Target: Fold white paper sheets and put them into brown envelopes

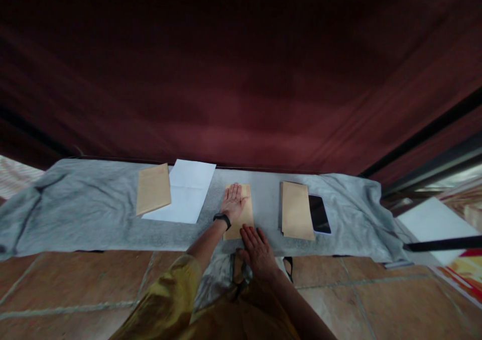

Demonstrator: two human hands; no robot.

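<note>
A tan paper envelope (247, 214) lies on the grey cloth in front of me. My left hand (233, 203), with a dark band on its wrist, presses flat on the envelope's upper part, fingers stretched out. Resting at its lower right edge is my right hand (259, 249), its fingers extended and the fingertips touching the envelope. To the right is a stack of tan envelopes (296, 212). On the left, another tan envelope (153, 189) overlaps creased white paper sheets (188, 189).
Grey cloth (94, 204) covers the long narrow surface, with folds at both ends. A dark phone (319, 213) lies partly beside the envelope stack. Behind rises a dark red panel (226, 104). White paper (437, 227) and a dark bar (448, 244) are at far right.
</note>
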